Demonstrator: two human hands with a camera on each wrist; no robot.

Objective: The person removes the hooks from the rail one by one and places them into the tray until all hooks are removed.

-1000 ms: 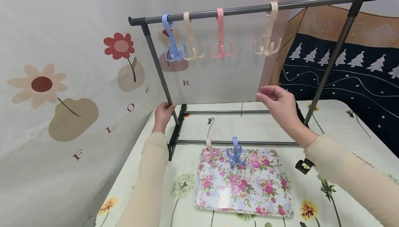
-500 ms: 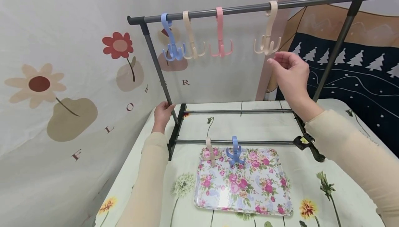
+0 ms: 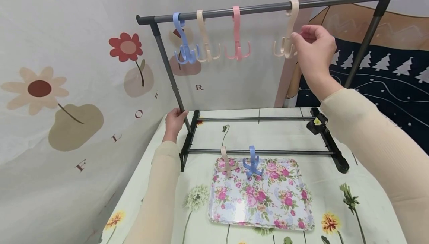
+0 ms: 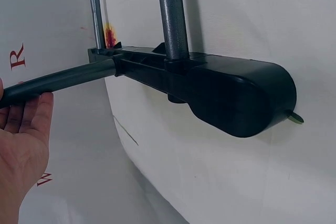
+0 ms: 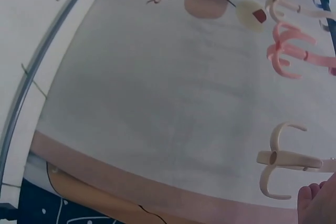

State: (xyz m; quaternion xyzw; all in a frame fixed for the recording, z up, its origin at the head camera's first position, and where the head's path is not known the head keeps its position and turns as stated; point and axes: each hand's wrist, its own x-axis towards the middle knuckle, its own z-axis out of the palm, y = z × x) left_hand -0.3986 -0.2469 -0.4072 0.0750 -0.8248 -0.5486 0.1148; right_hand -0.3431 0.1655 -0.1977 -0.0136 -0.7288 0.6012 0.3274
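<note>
Right fingers (image 3: 316, 31) higher, beside cream hook (image 3: 292, 24)

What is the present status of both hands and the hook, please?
Left hand holds left grey upright. Right hand beside rightmost cream hook, contact unclear. Hook hangs on top bar. Nothing seen blocking right hand.

Glare whitens the floral tray (image 3: 259, 203); wrist views look dimmer.

Red letters (image 3: 116, 138) F, L, O, W, R on the pale backdrop (image 3: 254, 82)
</note>
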